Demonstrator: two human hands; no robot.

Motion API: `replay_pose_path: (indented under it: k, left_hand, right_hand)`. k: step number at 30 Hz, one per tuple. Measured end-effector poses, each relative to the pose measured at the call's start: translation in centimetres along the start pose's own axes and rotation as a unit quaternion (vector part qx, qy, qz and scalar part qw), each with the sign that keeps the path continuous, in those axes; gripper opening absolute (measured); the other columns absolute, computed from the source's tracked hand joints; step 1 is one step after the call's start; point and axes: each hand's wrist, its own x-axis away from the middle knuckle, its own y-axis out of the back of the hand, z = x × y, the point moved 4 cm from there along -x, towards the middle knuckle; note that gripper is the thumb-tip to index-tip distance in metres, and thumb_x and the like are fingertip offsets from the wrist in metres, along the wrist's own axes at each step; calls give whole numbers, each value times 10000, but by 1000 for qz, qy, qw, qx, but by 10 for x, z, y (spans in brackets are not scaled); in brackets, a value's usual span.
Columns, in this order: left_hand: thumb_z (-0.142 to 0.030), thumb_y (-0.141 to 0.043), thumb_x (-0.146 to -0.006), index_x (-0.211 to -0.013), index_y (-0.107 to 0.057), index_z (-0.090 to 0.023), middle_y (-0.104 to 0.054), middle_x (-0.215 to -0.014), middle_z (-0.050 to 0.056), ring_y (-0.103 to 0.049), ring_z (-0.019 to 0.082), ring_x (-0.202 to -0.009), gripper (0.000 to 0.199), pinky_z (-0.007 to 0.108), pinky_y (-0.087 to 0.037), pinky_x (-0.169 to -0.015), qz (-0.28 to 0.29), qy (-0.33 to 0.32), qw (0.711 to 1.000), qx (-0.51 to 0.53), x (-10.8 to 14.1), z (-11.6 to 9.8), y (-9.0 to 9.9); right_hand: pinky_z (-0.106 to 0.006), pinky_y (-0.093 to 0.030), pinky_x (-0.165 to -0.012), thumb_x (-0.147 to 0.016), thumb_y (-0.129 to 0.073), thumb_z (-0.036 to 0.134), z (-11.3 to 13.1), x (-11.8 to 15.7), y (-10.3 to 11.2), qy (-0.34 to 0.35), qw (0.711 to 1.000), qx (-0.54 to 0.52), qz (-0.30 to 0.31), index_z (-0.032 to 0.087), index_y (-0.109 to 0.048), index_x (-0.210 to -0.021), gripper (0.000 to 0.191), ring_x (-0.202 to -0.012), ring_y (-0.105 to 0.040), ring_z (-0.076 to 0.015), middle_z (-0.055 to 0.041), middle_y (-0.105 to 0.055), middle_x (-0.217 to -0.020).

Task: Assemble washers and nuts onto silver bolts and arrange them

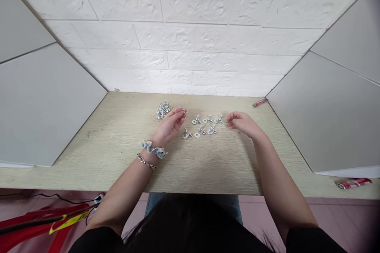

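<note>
My left hand (172, 123) is raised over the board, palm turned up, pinching a small metal nut (184, 111) between thumb and fingertip. Off to the right, my right hand (241, 122) hovers with its fingers curled together. What it holds, if anything, is too small to make out. Between the hands lie two short rows of hardware: bolts (200, 129), flat washers (197, 135) and nuts (204, 132) in small groups. Just beyond my left hand sits a heap of bolts (162, 111), some seemingly with parts on them.
A pale wooden table (97, 142) carries everything, with a white brick-pattern wall (190, 39) behind. Grey panels (53, 99) close in both sides. One red cylinder (260, 102) lies at the back right, and another red cylinder (354, 183) near the front right edge.
</note>
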Motion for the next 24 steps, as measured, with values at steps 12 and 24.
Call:
replay_pose_path:
  k: [12,24]
  left_hand:
    - [-54,-613,-719,-801,-613,-128,-668,-830,33,-623,61,-716,111,118,-485,-606,3,7,1000,-15,0,6,-1]
    - [-72,-624,-715,-798,-615,-125,-668,-837,36,-616,62,-718,99,121,-476,-597,3,0,999,-35,-4,9,3]
  right_hand:
    - [-245,-343,-548,-574,-376,74,8,17,-16,35,938,310,150,181,-480,-643,164,-594,-451,-129,-14,-542,-667]
    - [-290,-388,-731,-659,-395,75,2,10,-29,110,937,312,116,167,-506,-839,230,-850,-510,-189,-88,-555,-940]
